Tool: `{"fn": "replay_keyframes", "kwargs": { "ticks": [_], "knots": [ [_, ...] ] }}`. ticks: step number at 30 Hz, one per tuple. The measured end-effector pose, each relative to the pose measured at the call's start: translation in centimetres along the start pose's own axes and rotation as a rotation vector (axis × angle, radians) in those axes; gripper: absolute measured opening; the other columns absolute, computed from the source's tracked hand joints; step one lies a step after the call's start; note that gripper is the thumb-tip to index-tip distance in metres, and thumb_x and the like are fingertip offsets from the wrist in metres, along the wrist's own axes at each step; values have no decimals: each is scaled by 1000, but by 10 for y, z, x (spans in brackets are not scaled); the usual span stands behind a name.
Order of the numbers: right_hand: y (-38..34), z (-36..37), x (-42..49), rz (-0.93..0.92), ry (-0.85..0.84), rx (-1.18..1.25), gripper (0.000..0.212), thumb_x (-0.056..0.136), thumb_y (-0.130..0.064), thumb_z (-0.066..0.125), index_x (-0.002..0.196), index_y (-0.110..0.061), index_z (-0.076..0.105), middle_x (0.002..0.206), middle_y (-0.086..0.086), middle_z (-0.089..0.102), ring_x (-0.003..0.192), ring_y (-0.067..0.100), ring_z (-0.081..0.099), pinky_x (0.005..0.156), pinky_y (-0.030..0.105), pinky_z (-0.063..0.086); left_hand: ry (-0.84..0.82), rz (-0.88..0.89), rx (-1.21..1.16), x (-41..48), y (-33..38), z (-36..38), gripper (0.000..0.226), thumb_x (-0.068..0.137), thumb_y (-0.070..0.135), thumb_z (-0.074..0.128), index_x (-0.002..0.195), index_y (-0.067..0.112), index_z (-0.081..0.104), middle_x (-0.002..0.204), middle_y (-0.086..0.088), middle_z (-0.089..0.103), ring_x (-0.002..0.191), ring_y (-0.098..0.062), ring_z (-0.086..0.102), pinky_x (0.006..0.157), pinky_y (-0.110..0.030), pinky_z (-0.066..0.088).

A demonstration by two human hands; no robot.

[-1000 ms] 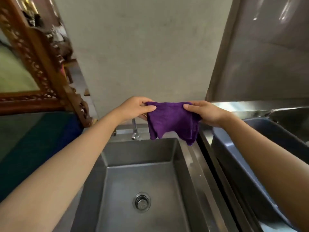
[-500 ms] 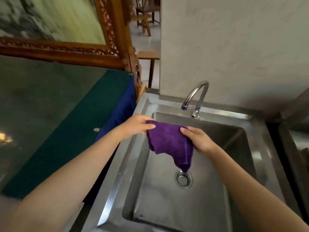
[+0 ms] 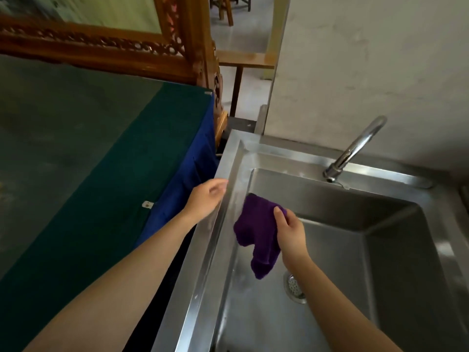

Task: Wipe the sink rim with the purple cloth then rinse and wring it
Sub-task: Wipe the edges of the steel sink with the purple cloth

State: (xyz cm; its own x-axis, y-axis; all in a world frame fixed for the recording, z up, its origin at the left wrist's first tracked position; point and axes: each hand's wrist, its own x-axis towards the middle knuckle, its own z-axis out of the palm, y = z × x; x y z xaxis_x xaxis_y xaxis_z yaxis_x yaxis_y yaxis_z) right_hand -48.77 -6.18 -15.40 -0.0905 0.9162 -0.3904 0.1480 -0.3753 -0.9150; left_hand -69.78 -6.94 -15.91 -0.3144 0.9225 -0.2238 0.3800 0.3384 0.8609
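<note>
A person's right hand [image 3: 289, 235] grips a bunched purple cloth [image 3: 256, 232], thumb across the top and fingers curled round the fabric, which hangs in loose folds inside the steel basin [image 3: 380, 262], close against its left wall. Whether the cloth touches the metal cannot be told. The left hand [image 3: 205, 199] holds nothing; its fingers are relaxed and spread at the outer edge of the sink rim [image 3: 213, 250], beside a blue table skirt [image 3: 182, 189] and a green tabletop [image 3: 76, 161]. The wipe appears about to begin: the work would go best with the cloth folded into a flat pad, laid on the rim's flat strip and drawn along it under even pressure, corners included, with the free hand kept out of its path. No water is seen at the curved faucet [image 3: 355, 148] at the back rim, and the drain strainer [image 3: 295, 285] lies partly hidden behind the right forearm.
</note>
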Motion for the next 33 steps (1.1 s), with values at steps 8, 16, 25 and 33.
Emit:
{"fn": "replay_keyframes", "kwargs": {
  "ticks": [8,16,25,33],
  "knots": [
    [35,86,54,-324,-103,-344,40,95,-34,36,120,-15,61,120,4,63,105,16,47,96,24,34,-19,157,695,71,-40,23,52,100,33,25,148,16,13,158,-3,5,146,-19,-1,117,-40,7],
    [44,74,126,-542,-93,-1060,62,86,-55,8,140,-40,35,153,-5,27,141,29,13,116,51,4,10,189,792,75,-56,31,51,100,33,12,148,19,2,158,2,-6,144,-14,-10,118,-37,-2],
    [5,83,197,-666,-124,-1330,52,98,-43,23,147,-26,19,157,3,16,145,28,1,119,46,5,49,215,814,72,-57,32,51,100,34,12,148,19,1,157,3,-8,144,-13,-11,117,-35,-3],
    [4,55,211,-602,111,-1300,42,95,-24,42,134,-11,43,142,11,38,126,34,35,104,46,30,64,230,837,75,-63,33,62,89,46,-4,146,22,-2,152,7,-13,141,-12,-15,116,-35,-5]
  ]
}}
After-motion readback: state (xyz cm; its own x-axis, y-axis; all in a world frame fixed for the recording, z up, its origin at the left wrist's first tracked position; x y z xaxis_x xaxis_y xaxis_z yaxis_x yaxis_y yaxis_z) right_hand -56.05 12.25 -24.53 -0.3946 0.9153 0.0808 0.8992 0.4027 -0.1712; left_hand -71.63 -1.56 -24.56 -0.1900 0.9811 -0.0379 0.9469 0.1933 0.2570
